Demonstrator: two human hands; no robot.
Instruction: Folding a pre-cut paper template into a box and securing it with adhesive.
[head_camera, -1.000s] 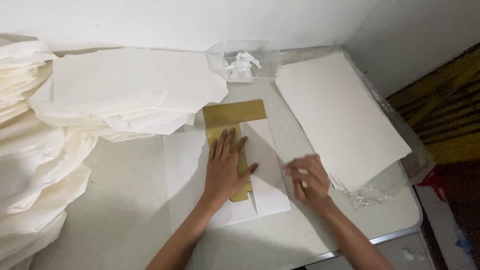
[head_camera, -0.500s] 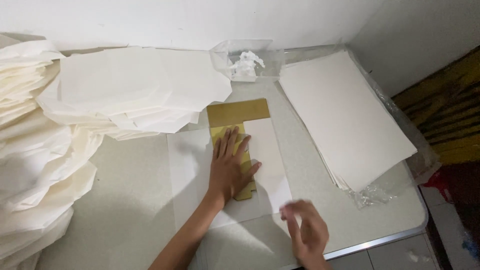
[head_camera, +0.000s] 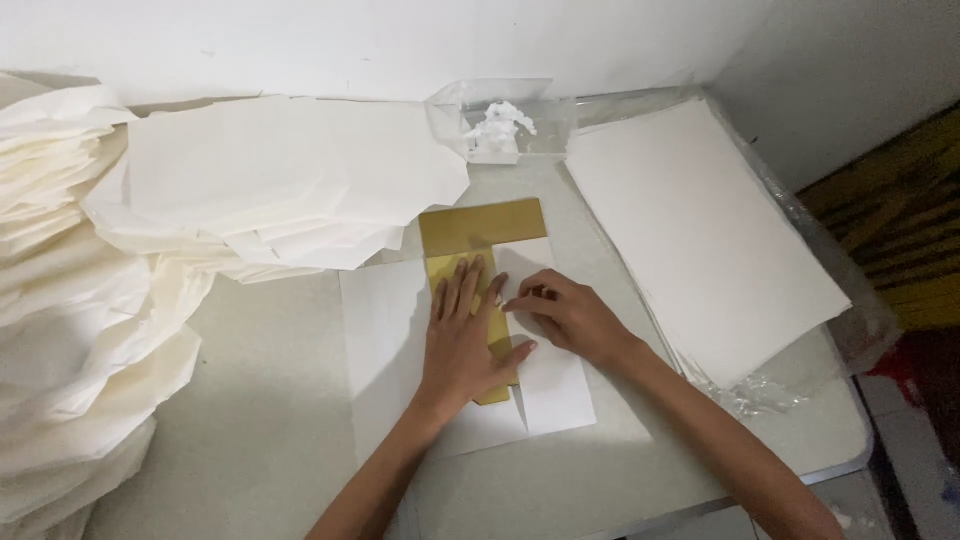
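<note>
Presently the left hand (head_camera: 462, 340) lies flat and open, palm down, fingers spread on a gold card (head_camera: 482, 228) that sits over a white sheet (head_camera: 385, 345) near the middle of the grey table (head_camera: 270, 400). The right hand (head_camera: 568, 318) rests just beside it with fingers curled loosely, fingertips pressing a folded white flap (head_camera: 550, 375) that overlaps the card's right side; it grips nothing that I can see. Judgement: the step in hand is folding the sheet around the card, and it would go best with the left palm kept steady as an anchor so the card cannot slide, while the right fingertips run along the flap's edge to set a straight crease flush with the card's side. The card is rectangular, dull metallic gold, its far end bare and uncovered, its near part mostly hidden under hand and flap. The sheet is thin, matt, plain white, lying flat. Around it: heaps of crumpled off-white paper (head_camera: 130, 250) to the left, a neat stack of white sheets (head_camera: 700, 230) on clear plastic to the right, a clear tub (head_camera: 500, 120) by the wall.
</note>
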